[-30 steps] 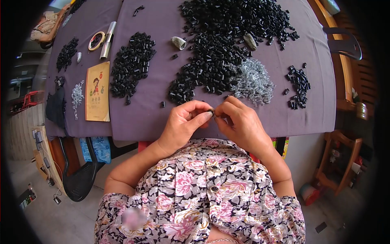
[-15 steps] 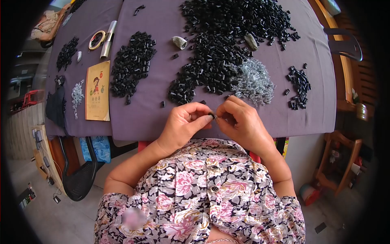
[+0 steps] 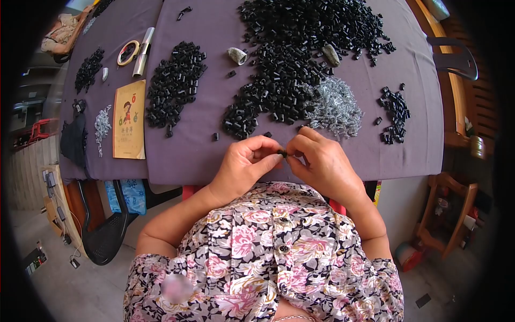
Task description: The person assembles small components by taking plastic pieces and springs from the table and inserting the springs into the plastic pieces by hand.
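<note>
In the head view, my left hand (image 3: 245, 163) pinches a small black plastic piece (image 3: 282, 153) between thumb and forefinger. My right hand (image 3: 324, 163) is closed at the other end of that piece, its thumb and forefinger meeting it; the fingertips hide most of the part. Just beyond the hands lies a big heap of black tubular plastic pieces (image 3: 284, 75). A pile of small silver springs (image 3: 335, 107) touches the heap's right side, right behind my right hand.
Further black pieces form a pile (image 3: 174, 86) at left and a smaller one (image 3: 395, 115) at right. Two grey finger-shaped covers (image 3: 236, 56) lie by the heap. A yellow booklet (image 3: 129, 121), a tape roll (image 3: 128, 52) and a clear film roll (image 3: 143, 52) rest on the left.
The silvery bit that showed at my right fingertips is no longer visible; the black piece now spans the gap between both hands. My hands have barely shifted.
</note>
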`<state>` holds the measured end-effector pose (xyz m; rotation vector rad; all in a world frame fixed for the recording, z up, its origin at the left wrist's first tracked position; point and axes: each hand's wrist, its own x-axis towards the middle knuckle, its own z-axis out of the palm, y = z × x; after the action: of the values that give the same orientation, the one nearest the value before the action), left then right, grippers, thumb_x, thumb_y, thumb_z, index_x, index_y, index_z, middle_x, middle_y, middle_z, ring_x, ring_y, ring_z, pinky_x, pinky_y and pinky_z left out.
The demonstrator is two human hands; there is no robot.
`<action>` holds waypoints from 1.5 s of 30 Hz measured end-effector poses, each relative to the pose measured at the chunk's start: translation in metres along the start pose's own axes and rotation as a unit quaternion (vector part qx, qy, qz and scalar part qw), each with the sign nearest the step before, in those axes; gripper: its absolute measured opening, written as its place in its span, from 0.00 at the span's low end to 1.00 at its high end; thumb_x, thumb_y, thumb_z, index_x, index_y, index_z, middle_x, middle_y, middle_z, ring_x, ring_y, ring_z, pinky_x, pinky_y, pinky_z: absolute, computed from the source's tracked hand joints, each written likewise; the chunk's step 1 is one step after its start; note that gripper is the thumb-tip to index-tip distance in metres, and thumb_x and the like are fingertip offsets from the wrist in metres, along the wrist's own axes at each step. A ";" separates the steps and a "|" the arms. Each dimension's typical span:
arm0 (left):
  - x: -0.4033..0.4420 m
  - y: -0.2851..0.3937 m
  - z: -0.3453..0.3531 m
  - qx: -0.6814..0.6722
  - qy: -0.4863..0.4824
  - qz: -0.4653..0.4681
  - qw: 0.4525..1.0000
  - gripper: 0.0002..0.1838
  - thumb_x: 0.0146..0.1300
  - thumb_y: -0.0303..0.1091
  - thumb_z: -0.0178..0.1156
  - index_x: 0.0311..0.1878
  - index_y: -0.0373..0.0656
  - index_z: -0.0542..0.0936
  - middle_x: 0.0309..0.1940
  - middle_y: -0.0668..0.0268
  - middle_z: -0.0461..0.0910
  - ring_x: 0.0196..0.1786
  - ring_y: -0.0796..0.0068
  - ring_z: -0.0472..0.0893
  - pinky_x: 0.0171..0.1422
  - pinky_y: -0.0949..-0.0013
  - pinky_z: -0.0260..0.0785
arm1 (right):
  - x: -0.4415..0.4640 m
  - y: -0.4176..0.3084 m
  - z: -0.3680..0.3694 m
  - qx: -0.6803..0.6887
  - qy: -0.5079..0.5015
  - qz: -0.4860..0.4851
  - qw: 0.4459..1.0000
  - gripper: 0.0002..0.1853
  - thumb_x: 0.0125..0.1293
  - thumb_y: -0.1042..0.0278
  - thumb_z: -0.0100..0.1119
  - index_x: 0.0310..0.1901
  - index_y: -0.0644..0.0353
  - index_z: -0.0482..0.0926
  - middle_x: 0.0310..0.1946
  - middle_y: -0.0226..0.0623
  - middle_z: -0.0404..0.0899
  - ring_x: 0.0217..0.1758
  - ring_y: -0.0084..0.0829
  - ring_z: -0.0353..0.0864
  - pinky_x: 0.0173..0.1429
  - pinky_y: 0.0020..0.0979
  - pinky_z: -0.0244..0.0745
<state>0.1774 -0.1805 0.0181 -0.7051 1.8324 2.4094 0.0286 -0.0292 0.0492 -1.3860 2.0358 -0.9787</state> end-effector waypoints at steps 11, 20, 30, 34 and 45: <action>-0.009 0.003 0.001 0.129 -0.050 -0.019 0.990 0.10 0.69 0.24 0.63 0.52 0.33 0.81 0.42 0.67 0.85 0.44 0.84 0.82 0.50 0.76 0.76 | -0.002 0.000 -0.002 0.022 -0.025 -0.021 0.999 0.07 0.60 0.74 0.64 0.38 0.63 0.77 0.34 0.43 0.76 0.34 0.51 0.81 0.38 0.45 0.77; -0.008 0.009 -0.004 -0.053 -0.096 -0.108 0.988 0.11 0.73 0.26 0.59 0.54 0.32 0.80 0.44 0.62 0.85 0.43 0.75 0.87 0.51 0.71 0.81 | 0.002 -0.005 0.003 0.113 -0.010 0.021 0.993 0.06 0.60 0.78 0.64 0.38 0.65 0.78 0.35 0.42 0.77 0.35 0.44 0.84 0.39 0.38 0.79; -0.007 0.011 -0.006 -0.089 -0.048 -0.089 0.991 0.11 0.73 0.29 0.59 0.53 0.33 0.81 0.42 0.62 0.86 0.41 0.74 0.87 0.49 0.71 0.81 | 0.002 -0.006 0.007 0.135 0.034 -0.013 0.990 0.06 0.62 0.79 0.65 0.40 0.64 0.81 0.35 0.41 0.76 0.35 0.42 0.83 0.38 0.36 0.79; -0.016 0.004 -0.015 -0.071 0.007 -0.079 0.994 0.10 0.73 0.28 0.59 0.52 0.33 0.81 0.41 0.61 0.85 0.41 0.72 0.86 0.49 0.71 0.80 | 0.003 0.000 0.007 0.102 0.013 -0.050 0.993 0.07 0.60 0.78 0.67 0.40 0.63 0.83 0.35 0.41 0.77 0.36 0.43 0.83 0.39 0.37 0.79; -0.024 0.001 -0.031 -0.024 0.069 -0.012 0.997 0.08 0.73 0.27 0.60 0.51 0.33 0.80 0.41 0.61 0.85 0.41 0.74 0.85 0.50 0.71 0.79 | 0.043 0.016 0.039 -0.146 0.053 -0.182 0.971 0.08 0.52 0.71 0.60 0.35 0.60 0.82 0.39 0.37 0.74 0.44 0.40 0.77 0.43 0.39 0.77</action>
<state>0.2086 -0.2043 0.0217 -0.9159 1.8053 2.4548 0.0322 -0.0766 0.0126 -1.9537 2.1119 -0.9401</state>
